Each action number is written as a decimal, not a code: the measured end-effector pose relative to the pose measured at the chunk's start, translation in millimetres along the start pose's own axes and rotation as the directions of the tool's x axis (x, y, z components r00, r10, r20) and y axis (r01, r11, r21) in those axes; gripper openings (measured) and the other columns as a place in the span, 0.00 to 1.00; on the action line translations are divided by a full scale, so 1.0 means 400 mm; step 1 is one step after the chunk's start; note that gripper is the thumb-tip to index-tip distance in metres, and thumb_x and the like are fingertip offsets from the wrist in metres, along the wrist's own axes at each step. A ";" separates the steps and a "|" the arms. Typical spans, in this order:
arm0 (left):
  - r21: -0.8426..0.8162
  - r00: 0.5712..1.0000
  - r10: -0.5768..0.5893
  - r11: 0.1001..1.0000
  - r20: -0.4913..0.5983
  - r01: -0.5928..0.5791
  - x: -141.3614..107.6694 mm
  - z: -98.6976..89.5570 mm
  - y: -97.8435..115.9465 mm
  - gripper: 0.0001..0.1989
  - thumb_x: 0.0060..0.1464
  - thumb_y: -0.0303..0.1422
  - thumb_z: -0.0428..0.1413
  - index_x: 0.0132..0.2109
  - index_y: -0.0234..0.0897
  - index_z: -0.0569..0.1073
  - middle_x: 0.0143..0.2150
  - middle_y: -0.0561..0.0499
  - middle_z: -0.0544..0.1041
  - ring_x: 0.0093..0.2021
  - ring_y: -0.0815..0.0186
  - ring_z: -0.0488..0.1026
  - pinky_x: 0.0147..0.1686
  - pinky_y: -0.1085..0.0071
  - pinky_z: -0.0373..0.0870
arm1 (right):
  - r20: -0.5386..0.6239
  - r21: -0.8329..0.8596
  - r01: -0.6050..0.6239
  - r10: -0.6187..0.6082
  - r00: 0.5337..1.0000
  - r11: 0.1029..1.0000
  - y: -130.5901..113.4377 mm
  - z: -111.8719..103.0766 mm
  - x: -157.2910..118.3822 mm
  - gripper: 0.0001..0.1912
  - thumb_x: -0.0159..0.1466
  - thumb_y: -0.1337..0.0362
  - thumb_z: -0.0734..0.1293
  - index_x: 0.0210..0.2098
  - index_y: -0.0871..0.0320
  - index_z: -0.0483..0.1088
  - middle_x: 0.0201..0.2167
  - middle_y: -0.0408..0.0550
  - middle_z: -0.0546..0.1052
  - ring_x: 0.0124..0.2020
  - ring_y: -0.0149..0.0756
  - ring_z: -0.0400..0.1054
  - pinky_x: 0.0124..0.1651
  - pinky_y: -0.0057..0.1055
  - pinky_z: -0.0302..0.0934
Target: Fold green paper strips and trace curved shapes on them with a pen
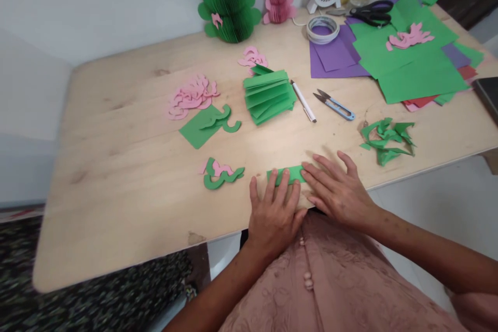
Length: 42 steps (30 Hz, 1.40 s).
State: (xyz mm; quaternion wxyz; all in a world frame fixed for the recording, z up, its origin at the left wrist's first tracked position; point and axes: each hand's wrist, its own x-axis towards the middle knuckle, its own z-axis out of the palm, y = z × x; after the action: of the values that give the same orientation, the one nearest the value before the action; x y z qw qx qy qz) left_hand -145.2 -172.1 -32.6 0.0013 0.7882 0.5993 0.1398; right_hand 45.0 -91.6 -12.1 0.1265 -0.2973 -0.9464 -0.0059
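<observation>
Nearest the head camera is the dusty-pink garment (346, 280) of the person at the table (136, 166), with both forearms reaching past it to the near edge. There, between the hands, a small green paper strip (296, 172) lies flat on the wood, close to that edge. The step in hand looks like flattening or creasing this strip; whether it has more than one layer is too small to tell. To do it well, I would line up the long edges first, pin one end lightly, and run a fingertip firmly along the fold from the pinned end, so that the paper does not skew.

The left hand (274, 212) is palm down, its fingers extended and a little apart, with the fingertips laid over the strip. The right hand (342, 192) is stretched out too, fingers fanned, one fingertip at the strip's right end; whether its thumb bears on anything I cannot tell. Neither hand visibly pinches the paper. Beyond them sit a pleated green paper bundle (268, 98), a white pen (303, 101) and blue-handled snips (340, 108).
</observation>
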 end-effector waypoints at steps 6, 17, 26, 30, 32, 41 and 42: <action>0.003 1.000 0.000 1.000 0.003 0.000 0.000 0.000 0.000 0.23 0.62 0.45 0.50 0.59 0.39 0.69 0.64 0.42 0.67 0.67 0.49 0.56 0.66 0.39 0.35 | 0.010 -0.017 -0.059 0.060 0.998 0.998 0.025 -0.015 -0.030 0.23 0.68 0.58 0.60 0.60 0.56 0.63 0.60 0.49 0.70 0.65 0.49 0.55 0.66 0.58 0.38; 0.006 1.000 0.008 1.000 -0.005 -0.008 -0.001 0.004 -0.002 0.24 0.63 0.45 0.48 0.59 0.38 0.68 0.64 0.42 0.67 0.68 0.49 0.55 0.67 0.40 0.32 | -0.020 0.028 -0.028 0.028 0.999 0.999 0.016 -0.003 -0.029 0.20 0.67 0.58 0.61 0.57 0.53 0.67 0.59 0.47 0.71 0.66 0.49 0.55 0.67 0.58 0.39; -0.002 1.000 0.001 1.000 0.001 -0.001 -0.001 0.002 -0.001 0.25 0.63 0.46 0.48 0.60 0.38 0.68 0.64 0.42 0.66 0.68 0.49 0.55 0.67 0.40 0.32 | -0.015 0.010 0.037 -0.037 0.999 0.999 -0.002 0.007 -0.014 0.22 0.68 0.56 0.61 0.58 0.58 0.66 0.60 0.50 0.70 0.66 0.50 0.53 0.67 0.58 0.38; -0.005 1.000 0.003 1.000 -0.003 -0.003 -0.001 0.003 -0.001 0.25 0.63 0.46 0.48 0.60 0.38 0.68 0.64 0.42 0.67 0.68 0.49 0.54 0.67 0.40 0.32 | 0.001 -0.007 0.046 -0.046 0.999 0.999 -0.006 0.020 -0.017 0.21 0.68 0.55 0.61 0.58 0.56 0.66 0.61 0.51 0.69 0.67 0.51 0.53 0.65 0.59 0.40; -0.007 1.000 0.004 1.000 -0.013 -0.004 -0.001 0.004 -0.001 0.24 0.63 0.46 0.48 0.60 0.38 0.68 0.64 0.42 0.67 0.68 0.49 0.54 0.66 0.40 0.32 | -0.017 -0.003 0.045 -0.045 0.999 0.999 -0.005 0.021 -0.020 0.20 0.68 0.56 0.61 0.57 0.55 0.67 0.61 0.50 0.70 0.66 0.50 0.54 0.65 0.58 0.40; -0.024 0.999 0.007 1.000 -0.037 -0.008 -0.002 0.007 -0.001 0.25 0.64 0.45 0.46 0.59 0.33 0.68 0.64 0.41 0.66 0.68 0.49 0.56 0.67 0.41 0.34 | -0.076 0.029 0.023 -0.021 0.997 0.999 -0.007 0.020 -0.020 0.16 0.67 0.60 0.63 0.52 0.57 0.70 0.57 0.50 0.73 0.66 0.50 0.55 0.66 0.57 0.41; -0.026 0.999 0.005 1.000 -0.040 -0.006 -0.002 0.007 -0.001 0.25 0.64 0.45 0.46 0.59 0.32 0.68 0.64 0.41 0.67 0.68 0.49 0.55 0.67 0.41 0.33 | -0.078 0.030 0.020 -0.018 0.997 0.999 -0.008 0.021 -0.020 0.16 0.67 0.60 0.63 0.52 0.57 0.71 0.57 0.50 0.73 0.65 0.50 0.55 0.66 0.57 0.41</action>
State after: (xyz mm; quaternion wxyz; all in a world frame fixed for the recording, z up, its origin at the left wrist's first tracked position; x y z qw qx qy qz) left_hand -145.1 -172.4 -35.4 -0.0005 0.7869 0.5951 0.1633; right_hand 47.4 -97.9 -21.9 0.1677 -0.2857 -0.9435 -0.0039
